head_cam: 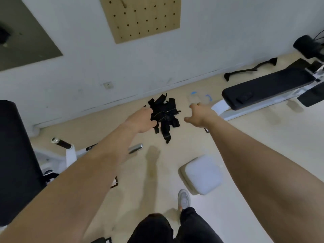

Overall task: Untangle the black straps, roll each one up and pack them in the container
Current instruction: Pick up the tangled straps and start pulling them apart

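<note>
While left hand (141, 122) and right hand (199, 115) flank straps (164, 114), fingers (192, 106) hold nothing.

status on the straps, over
Left hand at black straps, grip unclear; right hand open beside them. Straps one tangled heap on floor. Clear container just past right hand, nothing blocking.

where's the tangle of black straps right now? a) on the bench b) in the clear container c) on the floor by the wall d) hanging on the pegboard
c: the black straps lie heaped on the floor near the wall, between the left hand and the right hand.
</note>
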The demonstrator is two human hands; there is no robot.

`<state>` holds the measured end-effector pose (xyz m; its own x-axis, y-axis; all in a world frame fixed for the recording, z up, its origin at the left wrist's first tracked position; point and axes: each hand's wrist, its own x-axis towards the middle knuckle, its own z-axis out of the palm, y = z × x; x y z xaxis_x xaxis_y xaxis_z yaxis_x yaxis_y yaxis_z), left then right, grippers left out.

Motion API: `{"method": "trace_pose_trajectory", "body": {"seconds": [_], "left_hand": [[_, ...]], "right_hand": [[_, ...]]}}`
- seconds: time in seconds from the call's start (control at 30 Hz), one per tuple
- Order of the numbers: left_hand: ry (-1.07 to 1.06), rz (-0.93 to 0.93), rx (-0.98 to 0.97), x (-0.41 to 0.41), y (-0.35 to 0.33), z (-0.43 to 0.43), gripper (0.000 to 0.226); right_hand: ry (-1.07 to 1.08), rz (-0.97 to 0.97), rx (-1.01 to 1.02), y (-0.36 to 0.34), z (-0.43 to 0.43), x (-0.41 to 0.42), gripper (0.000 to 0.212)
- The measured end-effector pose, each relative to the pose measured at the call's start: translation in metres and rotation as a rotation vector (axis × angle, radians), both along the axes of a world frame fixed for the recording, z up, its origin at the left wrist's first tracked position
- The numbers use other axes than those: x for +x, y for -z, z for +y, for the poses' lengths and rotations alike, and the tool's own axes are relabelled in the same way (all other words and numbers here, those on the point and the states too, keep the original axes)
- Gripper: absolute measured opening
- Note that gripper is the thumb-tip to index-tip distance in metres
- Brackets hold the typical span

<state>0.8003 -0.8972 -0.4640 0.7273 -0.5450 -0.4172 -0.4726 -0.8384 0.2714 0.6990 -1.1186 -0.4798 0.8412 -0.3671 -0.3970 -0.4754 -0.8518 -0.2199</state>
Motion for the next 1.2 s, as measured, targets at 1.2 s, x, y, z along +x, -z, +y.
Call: {"method": "trace_pose_trajectory", "body": {"seconds": [1.2], "left_hand": [[-0.474,0.284,-0.036,0.454,0.196,-0.159,0.051]], "right_hand": [[-0.341,0.235,0.215,0.161,-0.157,0.548,0.061]]}}
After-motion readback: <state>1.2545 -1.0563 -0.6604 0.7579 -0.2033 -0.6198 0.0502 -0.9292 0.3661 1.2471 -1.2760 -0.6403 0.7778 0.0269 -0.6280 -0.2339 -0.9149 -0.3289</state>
